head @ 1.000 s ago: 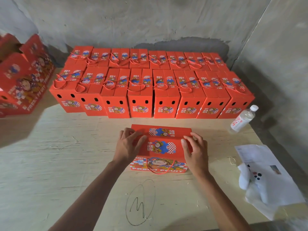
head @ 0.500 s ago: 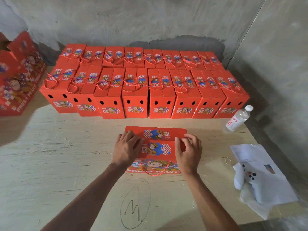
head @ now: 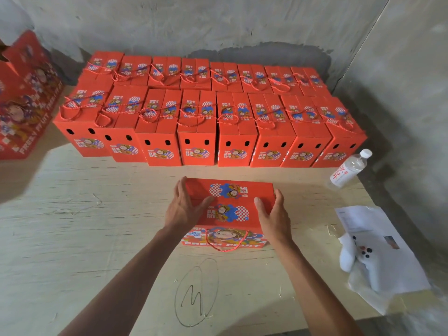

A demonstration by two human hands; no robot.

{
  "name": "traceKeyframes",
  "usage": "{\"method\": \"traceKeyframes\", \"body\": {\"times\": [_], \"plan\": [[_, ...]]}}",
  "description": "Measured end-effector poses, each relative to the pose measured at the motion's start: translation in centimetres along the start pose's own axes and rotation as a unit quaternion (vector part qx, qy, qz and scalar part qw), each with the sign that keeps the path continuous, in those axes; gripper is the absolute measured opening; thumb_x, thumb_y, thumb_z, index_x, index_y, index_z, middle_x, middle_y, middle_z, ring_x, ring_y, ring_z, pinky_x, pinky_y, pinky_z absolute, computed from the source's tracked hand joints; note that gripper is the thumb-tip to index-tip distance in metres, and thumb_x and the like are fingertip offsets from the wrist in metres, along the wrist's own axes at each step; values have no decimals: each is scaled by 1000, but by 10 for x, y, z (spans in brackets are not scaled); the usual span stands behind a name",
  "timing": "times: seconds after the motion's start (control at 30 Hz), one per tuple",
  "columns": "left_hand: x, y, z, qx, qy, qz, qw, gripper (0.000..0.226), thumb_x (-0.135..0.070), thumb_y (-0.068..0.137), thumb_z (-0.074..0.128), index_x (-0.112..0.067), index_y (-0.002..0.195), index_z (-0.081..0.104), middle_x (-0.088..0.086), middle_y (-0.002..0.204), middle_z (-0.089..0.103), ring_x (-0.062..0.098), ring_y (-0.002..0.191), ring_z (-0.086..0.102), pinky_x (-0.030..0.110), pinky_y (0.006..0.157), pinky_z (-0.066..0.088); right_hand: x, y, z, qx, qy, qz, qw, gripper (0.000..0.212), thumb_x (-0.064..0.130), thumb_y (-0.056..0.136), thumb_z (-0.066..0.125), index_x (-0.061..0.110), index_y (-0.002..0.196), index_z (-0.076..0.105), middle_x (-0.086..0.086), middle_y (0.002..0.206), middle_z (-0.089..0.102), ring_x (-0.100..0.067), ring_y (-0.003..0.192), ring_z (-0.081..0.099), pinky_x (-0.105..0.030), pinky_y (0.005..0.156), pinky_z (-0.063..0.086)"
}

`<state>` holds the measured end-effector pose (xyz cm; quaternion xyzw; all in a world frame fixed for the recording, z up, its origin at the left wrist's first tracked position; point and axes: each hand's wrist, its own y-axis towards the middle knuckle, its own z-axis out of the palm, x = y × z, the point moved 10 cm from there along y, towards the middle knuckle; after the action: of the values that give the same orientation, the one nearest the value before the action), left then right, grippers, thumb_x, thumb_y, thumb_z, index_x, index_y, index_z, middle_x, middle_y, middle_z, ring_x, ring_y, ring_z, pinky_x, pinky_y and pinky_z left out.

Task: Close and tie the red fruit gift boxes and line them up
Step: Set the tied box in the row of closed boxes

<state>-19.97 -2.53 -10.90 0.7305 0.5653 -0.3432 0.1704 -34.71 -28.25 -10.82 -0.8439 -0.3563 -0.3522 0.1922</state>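
Both hands have slid from the lid out to the ends of the red box (head: 229, 209). The left hand (head: 183, 209) and right hand (head: 275, 214) lie spread, bracketing it; its long axis runs hand to hand. Beyond, 2 finished rows (head: 211, 132) stand on the counter (head: 72, 226).

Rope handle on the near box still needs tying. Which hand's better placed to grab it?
Probably right: the right hand flanks the box nearer its front, slightly closer to the rope than the left hand.
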Motion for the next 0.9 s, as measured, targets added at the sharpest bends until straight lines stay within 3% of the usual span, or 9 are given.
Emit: {"method": "traceKeyframes", "body": {"times": [0.07, 0.17, 0.37, 0.5, 0.57, 0.63, 0.73, 0.83, 0.9], "plan": [[3, -3, -1, 2, -17, -28, 999, 120, -87, 68, 56, -22, 157, 9, 11, 154, 42, 33, 117, 64, 51, 84, 61, -5, 1, 3, 23, 10, 23, 999, 70, 61, 100, 46, 21, 154, 27, -4, 128, 66, -16, 89, 69, -26, 68, 60], [8, -2, -4, -11, -47, -58, 997, 117, -87, 63, 61, -23, 152, 20, 9, 137, 60, 30, 110, 68, 52, 87, 60, -5, 2, 1, 14, 39, 25, 999, 62, 58, 100, 50, 23, 149, 39, -2, 122, 69, -14, 88, 70, -20, 65, 57], [-1, -5, -4, -11, -31, -69, 997, 111, -75, 77, 65, -22, 157, 11, 12, 145, 52, 35, 119, 63, 53, 91, 57, 7, -5, -19, -104, 64, -14, 992, 61, 55, 94, 66, 19, 141, 54, 2, 114, 73, -15, 93, 73, -32, 75, 63], [5, -14, -4, -22, -91, -84, 992, 102, -62, 86, 69, -28, 161, 8, 16, 146, 47, 37, 124, 56, 54, 96, 54, 7, -10, -32, -238, 12, 21, 971, 71, 64, 81, 74, 10, 126, 59, -7, 119, 65, -27, 105, 64, -37, 77, 54], [14, -22, -6, -33, -109, -103, 988, 92, -56, 86, 72, -37, 157, 17, 17, 137, 47, 38, 123, 51, 57, 99, 50, -19, -20, -28, -285, 101, 176, 937, 90, 68, 73, 78, 4, 131, 53, -14, 130, 57, -33, 114, 59, -48, 86, 55], [24, -28, -8, -38, -138, -128, 981, 81, -54, 81, 78, -47, 145, 28, 12, 125, 45, 38, 120, 49, 56, 100, 49, -40, -37, -8, -290, 227, 315, 875, 102, 69, 71, 80, 2, 138, 45, -19, 134, 52, -35, 116, 58, -49, 87, 56], [38, -34, -12, -35, -166, -145, 975, 82, -55, 71, 85, -44, 134, 33, 7, 117, 41, 36, 121, 47, 55, 103, 47, -34, -54, 24, -300, 383, 331, 809, 89, 59, 77, 82, 4, 134, 41, -13, 122, 54, -25, 99, 67, -37, 71, 61], [54, -40, -10, -28, -173, -162, 971, 105, -61, 65, 87, -29, 143, 26, 13, 133, 38, 35, 132, 40, 51, 111, 40, -22, -65, 42, -288, 388, 275, 831, 63, 50, 85, 79, 2, 116, 53, -12, 107, 68, -22, 83, 73, -35, 66, 64], [59, -40, -10, -18, -182, -182, 966, 106, -62, 62, 88, -19, 140, 30, 12, 136, 38, 34, 134, 38, 49, 112, 39, -12, -74, 51, -260, 369, 263, 852, 60, 55, 88, 73, 3, 113, 58, -6, 100, 72, -18, 78, 71, -23, 56, 56]]}}
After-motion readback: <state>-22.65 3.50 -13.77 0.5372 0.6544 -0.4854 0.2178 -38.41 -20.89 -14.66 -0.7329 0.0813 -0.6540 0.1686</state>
